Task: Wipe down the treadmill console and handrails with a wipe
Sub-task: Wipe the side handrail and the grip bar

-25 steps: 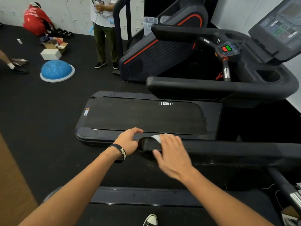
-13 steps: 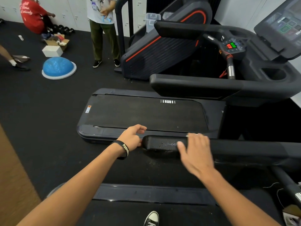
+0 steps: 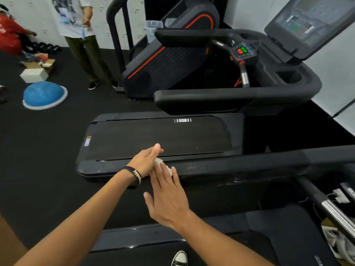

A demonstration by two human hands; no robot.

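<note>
Both hands meeting at near handrail (image 3: 240, 166) end: right hand (image 3: 169, 198) pressing wipe (image 3: 160, 163) with straight fingers; left hand (image 3: 147, 160) loosely curled alongside, grip unclear. Wipe mostly hidden.

Wipe (image 3: 161, 163) mostly covered between left hand (image 3: 146, 160) and right hand (image 3: 167, 196); only a pale corner shows. Near handrail (image 3: 240, 162) end concealed beneath both hands. Console screen (image 3: 307, 24) blurred, cut by the top edge; markings unreadable.

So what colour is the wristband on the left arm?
Black with pale lettering, in the head view: wristband.
</note>
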